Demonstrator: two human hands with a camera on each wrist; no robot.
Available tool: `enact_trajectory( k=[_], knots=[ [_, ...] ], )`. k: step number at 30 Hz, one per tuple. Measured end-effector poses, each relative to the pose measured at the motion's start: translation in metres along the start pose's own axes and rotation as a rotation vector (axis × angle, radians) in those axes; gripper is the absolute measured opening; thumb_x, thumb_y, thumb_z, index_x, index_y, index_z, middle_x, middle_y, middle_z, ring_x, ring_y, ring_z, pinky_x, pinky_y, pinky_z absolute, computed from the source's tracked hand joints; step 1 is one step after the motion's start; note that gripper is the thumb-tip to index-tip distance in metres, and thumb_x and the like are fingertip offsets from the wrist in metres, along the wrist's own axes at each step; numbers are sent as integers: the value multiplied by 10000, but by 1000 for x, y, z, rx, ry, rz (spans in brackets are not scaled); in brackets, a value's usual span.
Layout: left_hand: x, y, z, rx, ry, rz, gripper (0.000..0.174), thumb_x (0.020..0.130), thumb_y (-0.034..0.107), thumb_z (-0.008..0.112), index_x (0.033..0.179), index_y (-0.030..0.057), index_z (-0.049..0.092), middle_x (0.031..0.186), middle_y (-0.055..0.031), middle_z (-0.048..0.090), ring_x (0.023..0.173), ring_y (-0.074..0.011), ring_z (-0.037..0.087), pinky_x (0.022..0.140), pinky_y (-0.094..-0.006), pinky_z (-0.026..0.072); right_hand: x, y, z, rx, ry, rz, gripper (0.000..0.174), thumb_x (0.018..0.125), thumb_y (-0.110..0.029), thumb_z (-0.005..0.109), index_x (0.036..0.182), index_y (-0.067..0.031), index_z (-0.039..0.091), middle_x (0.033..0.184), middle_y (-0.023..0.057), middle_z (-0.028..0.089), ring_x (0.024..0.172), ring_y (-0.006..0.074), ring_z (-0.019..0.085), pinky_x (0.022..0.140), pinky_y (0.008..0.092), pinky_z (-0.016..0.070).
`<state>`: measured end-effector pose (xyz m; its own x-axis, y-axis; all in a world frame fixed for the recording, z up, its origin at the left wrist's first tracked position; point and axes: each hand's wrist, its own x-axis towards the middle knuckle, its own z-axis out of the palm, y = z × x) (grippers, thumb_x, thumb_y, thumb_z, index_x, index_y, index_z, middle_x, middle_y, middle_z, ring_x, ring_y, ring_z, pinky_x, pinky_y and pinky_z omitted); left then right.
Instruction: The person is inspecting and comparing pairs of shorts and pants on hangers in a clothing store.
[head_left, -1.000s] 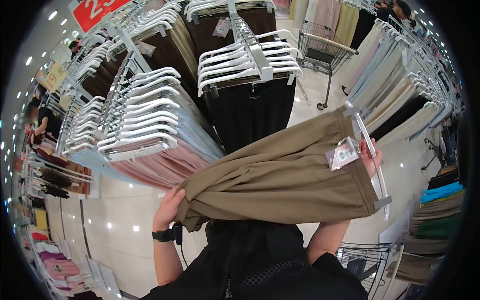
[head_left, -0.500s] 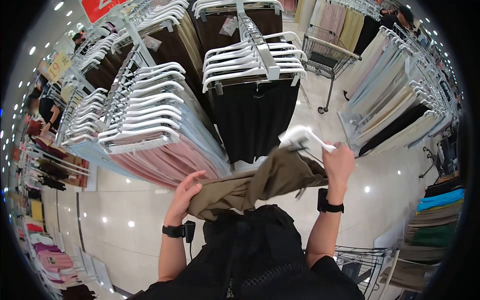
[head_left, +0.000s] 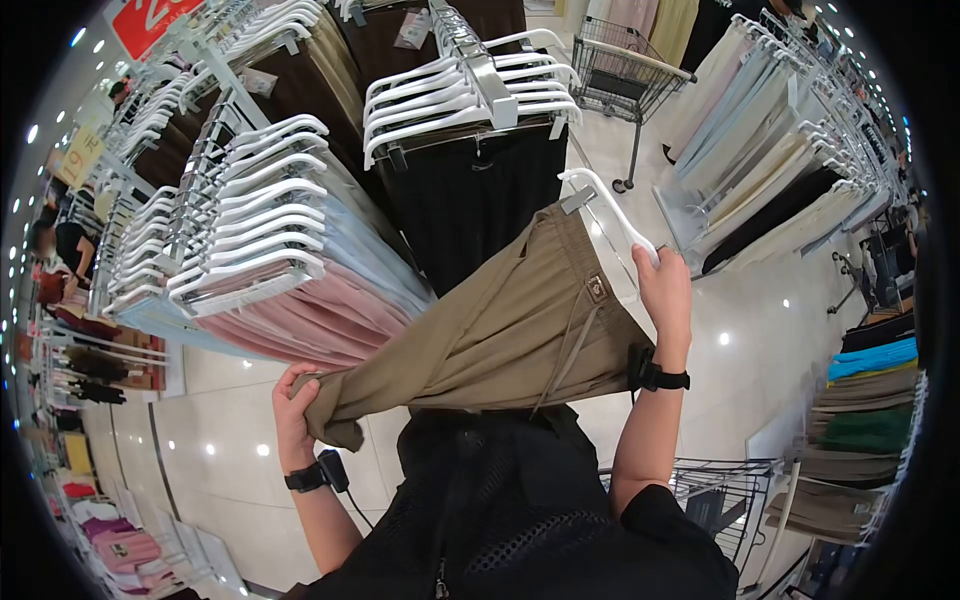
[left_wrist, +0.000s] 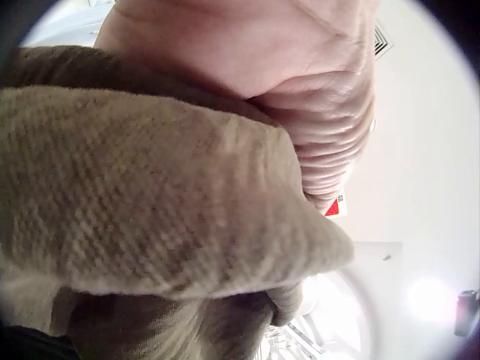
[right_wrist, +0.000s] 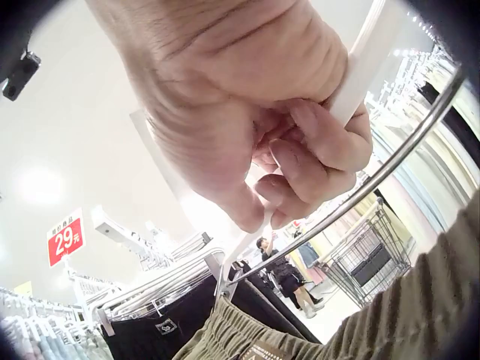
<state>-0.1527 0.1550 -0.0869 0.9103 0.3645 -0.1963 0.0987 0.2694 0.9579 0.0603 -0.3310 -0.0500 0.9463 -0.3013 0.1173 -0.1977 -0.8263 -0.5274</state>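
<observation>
Olive-brown trousers (head_left: pixel 480 320) stretch across the front of the body, clipped by their elastic waistband to a white hanger (head_left: pixel 612 205). My right hand (head_left: pixel 664 290) grips the hanger's bar; in the right wrist view the fingers of that hand (right_wrist: pixel 255 127) curl round the white plastic above the metal rod (right_wrist: pixel 360 187). A drawstring and a small patch show at the waist. At the other end, my left hand (head_left: pixel 294 405) holds the gathered leg ends. Close up in the left wrist view, the fabric (left_wrist: pixel 150 195) lies against the palm (left_wrist: pixel 255 67), fingertips hidden.
Racks of pink trousers (head_left: pixel 310 310) and black trousers (head_left: pixel 480 200) on white hangers stand ahead. A shopping cart (head_left: pixel 625 85) is beyond them, another cart (head_left: pixel 715 500) near my right side. Folded clothes (head_left: pixel 870 400) hang at the right; a person (head_left: pixel 70 245) stands far left.
The trousers have turned so that the drawstring side faces up, and they are stretched out again. My left hand has moved left and down; the right hand keeps hold of the hanger.
</observation>
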Motion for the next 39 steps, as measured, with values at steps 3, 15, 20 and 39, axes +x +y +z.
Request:
enact_trajectory(
  k=[3,15,20,39],
  knots=[
    [1,-1,1,2,12,-6,258,873,77,712,1105,19,616,970,-90,697,840,-155,684,776,-273,551,-1,0,-1,83,-8,22,491,933,-393,622,842,90,621,757,288,637,757,447,646,709,484,489],
    [17,-24,-1,161,52,-72,197,918,85,670,1096,5,647,982,-82,698,858,-142,667,775,-276,540,-9,2,-8,340,-15,-68,499,931,-380,671,753,78,586,584,83,467,583,131,421,537,359,382],
    [22,-64,9,389,-91,-298,408,888,156,733,1238,0,592,1029,-95,689,923,-147,650,800,-284,522,-40,-41,-9,568,-226,-146,406,911,-299,710,758,66,621,583,40,504,559,87,432,503,310,348],
    [-42,-49,17,122,-64,-144,618,809,33,798,1375,64,553,1189,-39,644,1031,-143,619,885,-304,513,-120,-148,67,170,-849,-1039,317,910,-323,653,912,-14,727,802,177,685,758,379,667,692,470,523]
  ],
)
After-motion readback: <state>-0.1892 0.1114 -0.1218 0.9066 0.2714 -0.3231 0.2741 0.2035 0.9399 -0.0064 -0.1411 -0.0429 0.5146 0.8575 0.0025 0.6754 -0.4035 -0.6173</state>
